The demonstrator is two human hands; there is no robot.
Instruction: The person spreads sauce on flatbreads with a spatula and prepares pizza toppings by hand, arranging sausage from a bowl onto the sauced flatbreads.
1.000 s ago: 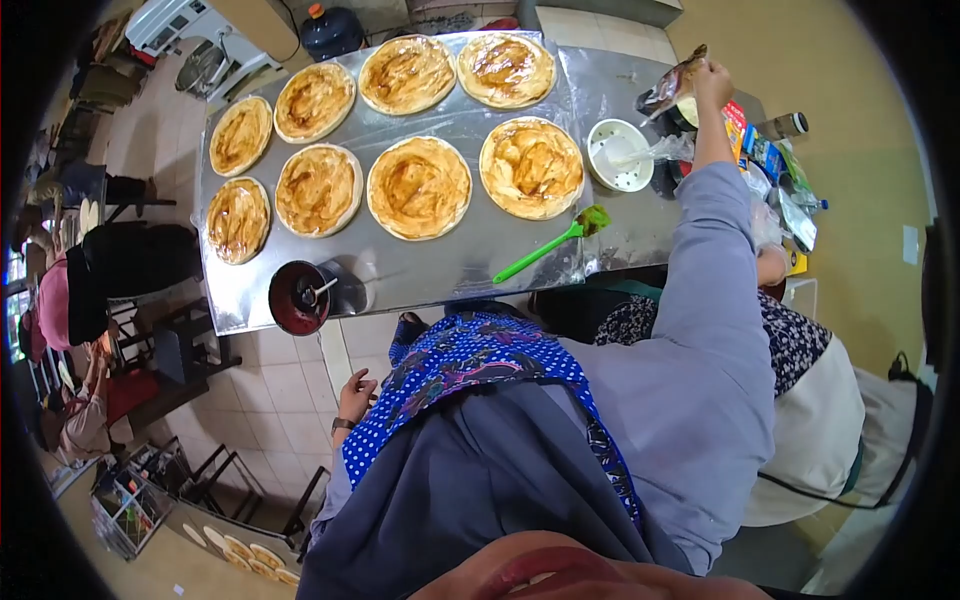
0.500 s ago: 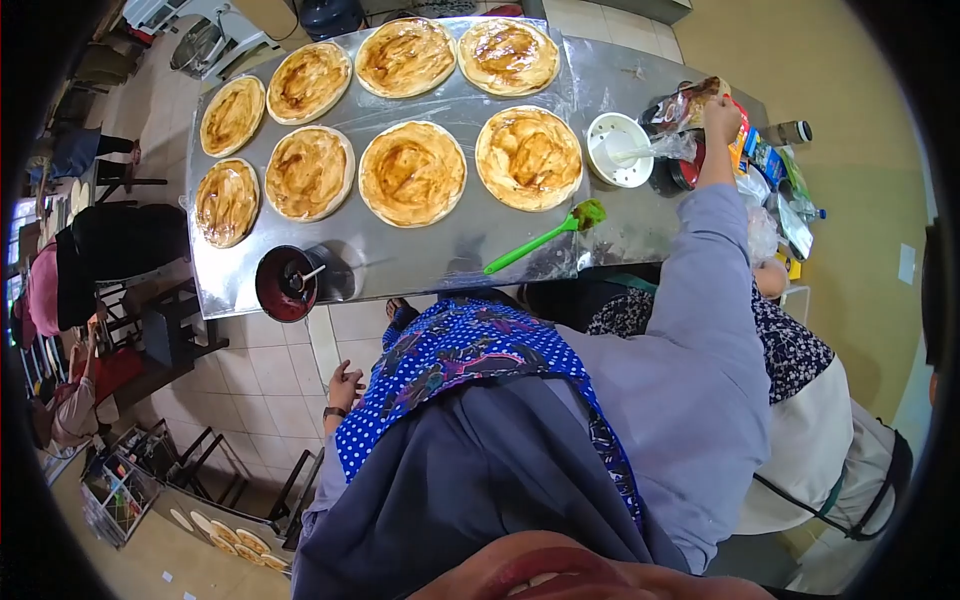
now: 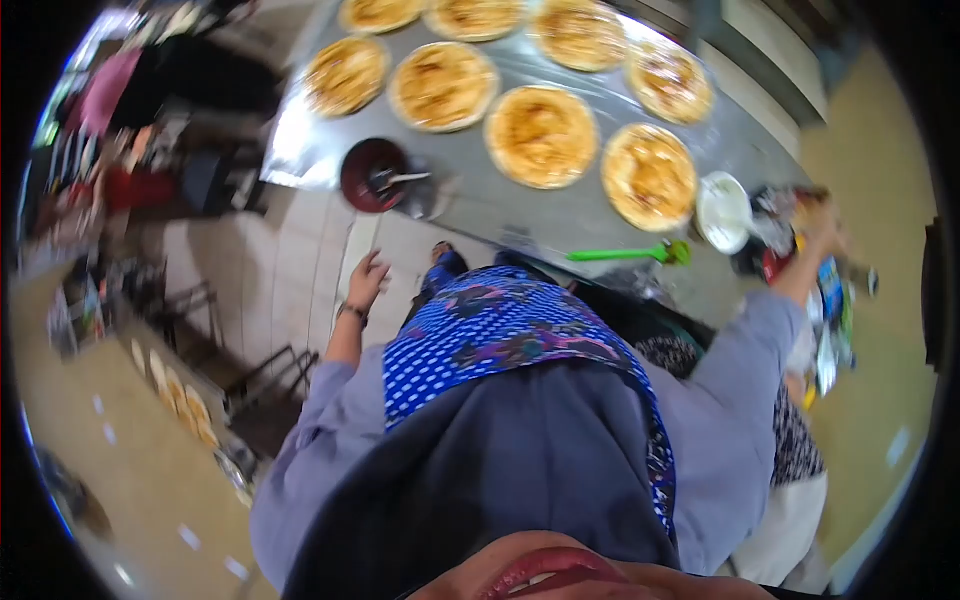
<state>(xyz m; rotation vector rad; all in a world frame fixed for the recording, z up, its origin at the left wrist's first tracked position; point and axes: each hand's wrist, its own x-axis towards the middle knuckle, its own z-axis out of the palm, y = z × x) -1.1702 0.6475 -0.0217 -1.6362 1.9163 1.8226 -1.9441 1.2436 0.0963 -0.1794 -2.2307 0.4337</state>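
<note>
Green brush (image 3: 615, 255) lies at twelve o'clock on the table (image 3: 520, 213). Left hand (image 3: 368, 283), eleven: fingers loosely spread. Dark red bowl (image 3: 368, 190), eleven. Right hand (image 3: 826, 228), one: at a packet (image 3: 800, 203); blurred, finger state cannot be told. Coated rounds (image 3: 542, 137), twelve.

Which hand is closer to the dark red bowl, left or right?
Left. The left hand is just off the table, on the near side of the dark red bowl. The right hand is far away, past the white bowl.
</note>
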